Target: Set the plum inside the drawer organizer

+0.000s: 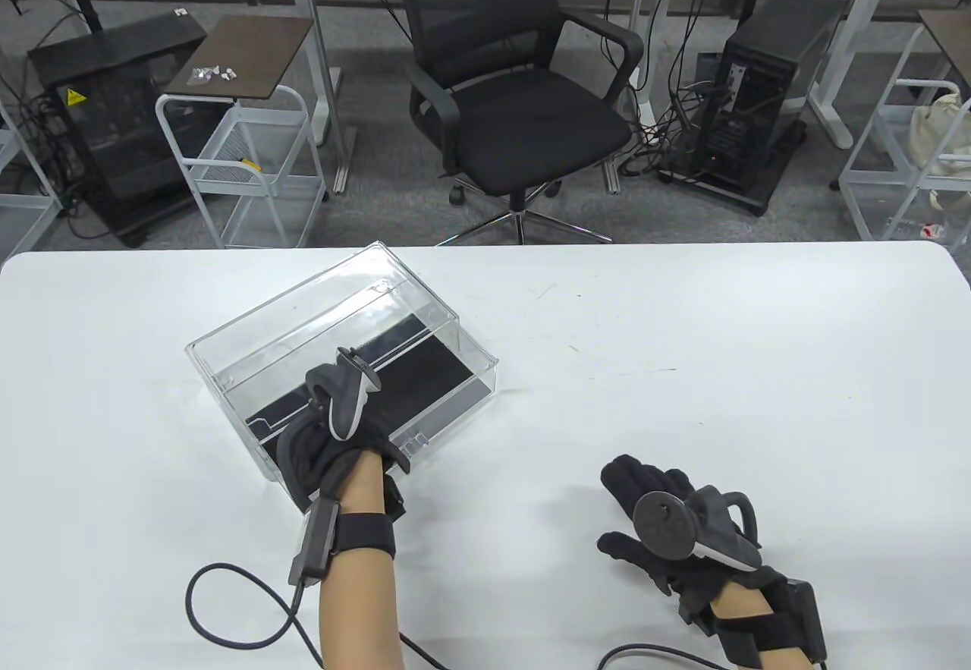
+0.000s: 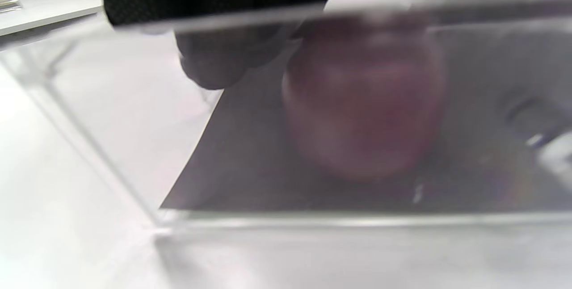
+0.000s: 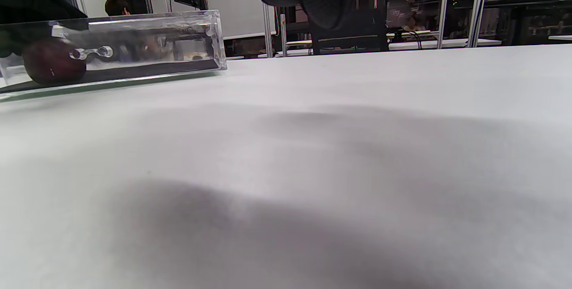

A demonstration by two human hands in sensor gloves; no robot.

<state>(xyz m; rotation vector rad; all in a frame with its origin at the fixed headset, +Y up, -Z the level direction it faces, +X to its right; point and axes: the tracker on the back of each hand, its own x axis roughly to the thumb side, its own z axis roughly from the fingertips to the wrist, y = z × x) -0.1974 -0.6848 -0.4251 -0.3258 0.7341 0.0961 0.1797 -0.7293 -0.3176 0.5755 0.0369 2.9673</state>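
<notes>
The clear acrylic drawer organizer (image 1: 288, 298) lies at an angle on the white table, with a black liner on its floor. The dark red plum (image 2: 364, 101) rests on that liner at the near end and also shows in the right wrist view (image 3: 53, 63). My left hand (image 1: 318, 427) reaches down into the organizer right over the plum. One gloved finger (image 2: 210, 65) hangs beside the plum with a gap. Whether other fingers touch the plum is hidden. My right hand (image 1: 645, 488) rests flat on the table to the right, fingers spread and holding nothing.
The table (image 1: 683, 336) stretches bare to the right of the organizer. A cable (image 1: 227, 624) runs from my left wrist along the near edge. A black office chair (image 1: 523, 108) and computer towers stand beyond the far edge.
</notes>
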